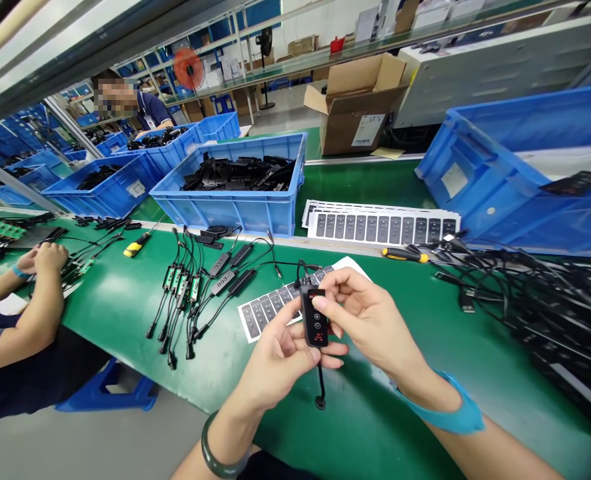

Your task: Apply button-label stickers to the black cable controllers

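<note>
A small black remote control (314, 317) with a red-marked top and round buttons sits upright between my hands, its thin cable hanging below and looping away above. My left hand (280, 360), wearing a dark green bangle, grips its lower side. My right hand (370, 320), with a blue wrist strap, pinches its upper edge. Just beyond my hands lies a sheet of black button stickers (270, 307), partly hidden by my left hand. Several wired black controllers with green circuit boards (190, 293) lie on the green bench to the left.
A yellow-handled screwdriver (405, 255) and a heap of black cables (520, 300) lie to the right. Blue crates (230, 187) of black parts stand beyond the bench, with more sticker sheets (380, 223). A co-worker's hands (48, 257) work at the bench's left.
</note>
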Demonstrator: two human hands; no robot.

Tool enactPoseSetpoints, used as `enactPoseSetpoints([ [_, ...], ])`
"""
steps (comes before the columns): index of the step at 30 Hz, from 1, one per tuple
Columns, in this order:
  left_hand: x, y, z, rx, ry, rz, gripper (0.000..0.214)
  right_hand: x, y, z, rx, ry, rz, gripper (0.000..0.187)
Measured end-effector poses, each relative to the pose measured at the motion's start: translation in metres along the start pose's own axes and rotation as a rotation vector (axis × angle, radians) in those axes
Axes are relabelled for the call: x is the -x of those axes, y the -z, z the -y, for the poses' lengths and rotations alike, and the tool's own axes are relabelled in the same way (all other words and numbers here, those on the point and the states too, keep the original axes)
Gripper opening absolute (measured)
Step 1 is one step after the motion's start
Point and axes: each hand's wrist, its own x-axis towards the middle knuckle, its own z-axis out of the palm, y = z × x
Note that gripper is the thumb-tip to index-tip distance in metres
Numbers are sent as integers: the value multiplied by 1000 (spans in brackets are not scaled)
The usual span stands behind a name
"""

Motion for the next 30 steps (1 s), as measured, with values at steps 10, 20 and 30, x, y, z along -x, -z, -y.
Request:
enactPoseSetpoints([
  [10,1,1,1,10,-16,17,64,0,0,0,6,15,-7,19],
  [20,2,2,1,-1,-9,26,66,-1,1,-2,-21,26,5,18],
  [30,2,-4,-1,-47,-7,-17,63,2,-1,-2,25,43,-8,12],
])
